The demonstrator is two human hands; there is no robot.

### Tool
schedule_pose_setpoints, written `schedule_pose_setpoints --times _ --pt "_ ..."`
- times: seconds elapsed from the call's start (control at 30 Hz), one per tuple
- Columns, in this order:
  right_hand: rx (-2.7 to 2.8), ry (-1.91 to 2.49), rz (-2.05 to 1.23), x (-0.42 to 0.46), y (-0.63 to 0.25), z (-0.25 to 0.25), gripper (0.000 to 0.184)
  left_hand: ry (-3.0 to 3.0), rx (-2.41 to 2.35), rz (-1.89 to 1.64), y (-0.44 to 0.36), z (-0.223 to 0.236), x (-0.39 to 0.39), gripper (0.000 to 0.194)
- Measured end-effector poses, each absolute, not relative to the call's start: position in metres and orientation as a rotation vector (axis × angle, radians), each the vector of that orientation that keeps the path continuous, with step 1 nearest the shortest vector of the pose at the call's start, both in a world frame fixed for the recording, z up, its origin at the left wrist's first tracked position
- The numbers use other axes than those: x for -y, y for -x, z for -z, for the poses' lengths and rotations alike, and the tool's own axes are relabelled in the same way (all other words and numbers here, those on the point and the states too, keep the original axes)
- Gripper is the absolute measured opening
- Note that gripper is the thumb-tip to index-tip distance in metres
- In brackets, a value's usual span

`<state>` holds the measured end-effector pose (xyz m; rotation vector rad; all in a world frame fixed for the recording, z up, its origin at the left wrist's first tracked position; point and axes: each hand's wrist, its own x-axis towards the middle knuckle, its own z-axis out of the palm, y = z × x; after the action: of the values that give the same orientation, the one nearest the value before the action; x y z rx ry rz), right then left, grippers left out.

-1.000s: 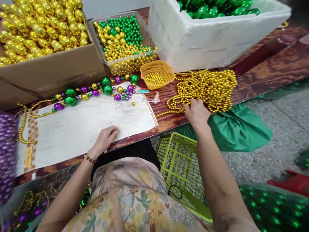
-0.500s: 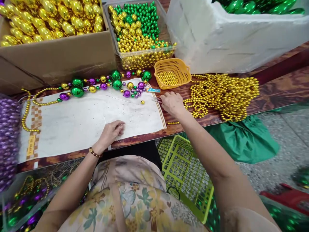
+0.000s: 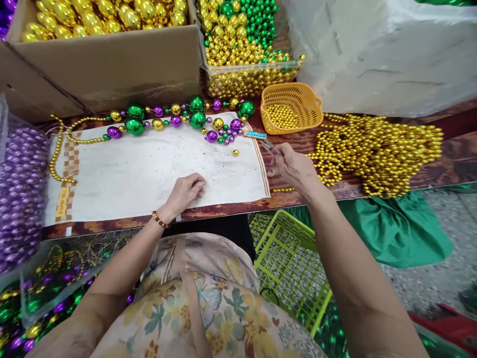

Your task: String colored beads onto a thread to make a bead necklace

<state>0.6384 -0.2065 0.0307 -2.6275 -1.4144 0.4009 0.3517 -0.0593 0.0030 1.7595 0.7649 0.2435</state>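
At the near edge of the white cloth, the left hand rests with its fingertips pinched together on something too fine to make out, perhaps a thread. The right hand hovers just off the cloth's right hem, fingers closed on a small clear slender tool whose tip points up toward the orange basket.

The cloth lies flat on a dark, wood-grained surface. Along the cloth's far edge runs a strand of large green, purple and gold beads, with one loose gold bead lying on the cloth just below the strand's right end and a thin needle on the cloth nearby. A small blue-labelled item sits at the cloth's far right corner. The orange basket holds small gold beads and stands just beyond that corner. Right of the cloth, past the right hand, a heap of gold bead strings spreads over the surface. Left of the cloth a mass of purple bead strings piles up.

Beyond the cloth stand a cardboard box of large gold beads, a clear tub of mixed gold and green beads, and a white foam box.

Below the surface's near edge, a lime-green plastic crate sits beside the person's floral-clothed lap, green fabric hangs off the edge to the right, and speckled grey floor shows past it.
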Motion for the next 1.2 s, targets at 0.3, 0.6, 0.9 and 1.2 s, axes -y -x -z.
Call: schedule_pose_setpoints --times 0.3,0.6,0.9,1.2 --pt "2.102 2.437 -0.555 0.199 -0.554 -0.060 0.039 -1.778 -0.771 -0.264 -0.354 -0.010 0.056 0.017" --pt "2.186 2.548 -0.632 0.178 -0.533 -0.056 0.038 -1.714 -0.733 -0.317 -0.351 -0.003 0.050 0.017" --pt "1.979 2.430 -0.533 0.186 -0.554 -0.049 0.040 -1.424 -0.794 -0.433 -0.342 -0.003 0.037 0.017" --pt "2.125 2.532 -0.518 0.171 -0.529 -0.069 0.038 -1.513 -0.786 -0.435 -0.344 -0.005 0.042 0.020"
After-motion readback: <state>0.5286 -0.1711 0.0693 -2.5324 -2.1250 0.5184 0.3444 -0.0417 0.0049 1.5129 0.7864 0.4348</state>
